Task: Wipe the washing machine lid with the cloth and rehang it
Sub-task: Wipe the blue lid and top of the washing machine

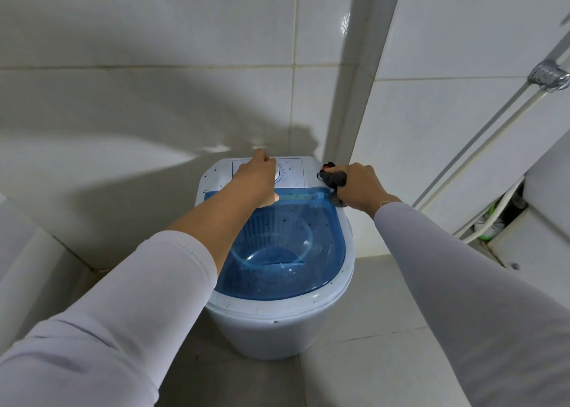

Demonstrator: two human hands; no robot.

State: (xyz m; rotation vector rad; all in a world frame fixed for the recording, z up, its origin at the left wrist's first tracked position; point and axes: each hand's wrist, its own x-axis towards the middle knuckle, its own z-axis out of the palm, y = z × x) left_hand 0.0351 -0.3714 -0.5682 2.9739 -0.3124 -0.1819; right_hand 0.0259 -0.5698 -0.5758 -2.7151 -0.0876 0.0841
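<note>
Your two sleeved forearms fill the near field, and both reach out over the washing machine (279, 320). Your left hand (257, 179) rests knuckles-up on the white control panel (293, 172), fingers curled narrow, holding nothing that can be seen; whether it presses the dial beneath it cannot be determined. Your right hand (357, 187) is closed around the dark cloth (333, 179), bunched into a wad and set against the far right corner of the machine top, just where the translucent blue lid (296, 252) meets the panel. The lid lies closed between and below your hands, with the inner basket (271, 237) visible through it. Dark specks are scattered across the lid, its white rim and the panel, so judge the wiping as barely begun: only the corner under your right hand is being addressed. Remaining work, as far as can be judged: pass the cloth over the whole blue surface and rim toward you, then rehang the cloth. No hook or rail for it is identifiable in view; a pipe with a chrome fitting (549, 76) runs along the wall beyond your right hand.
</note>
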